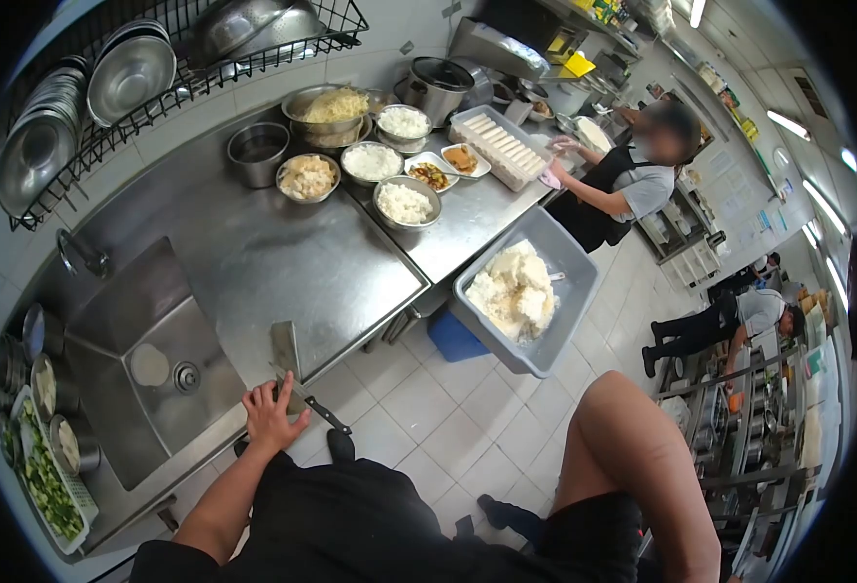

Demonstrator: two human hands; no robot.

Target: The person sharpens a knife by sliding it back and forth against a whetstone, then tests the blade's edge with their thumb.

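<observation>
White plastic basket [83,500] of cut greens sits beyond the left side of the sink [147,428], which is set into the left end of our steel bench [283,253]. Above the bench's back edge, a black wire rack [339,37] carries stacked steel bowls. Against that edge stands a deep steel pot [258,154].

At the front edge, just right of the sink, our left hand [273,418] is held with its fingers spread. Its fingertips lie right by a cleaver [284,345], whose broad blade rests flat on the bench near that edge; we cannot tell whether they touch it. Just right of the hand, a black-handled knife [327,415] pokes its handle out past the edge.

Towards the back we have a steel bowl of pale chunks [308,199], then several bowls of white food [414,226], two small white dishes [483,167] and a clear container [511,173] of white sticks in rows. Beside the front edge on the right is a grey tub [572,255] with clumped white food. A co-worker [647,189] stands at the bench's right end, hands near the container. Our right arm [633,447] is bent; its hand is out of view, so we cannot tell its state.
</observation>
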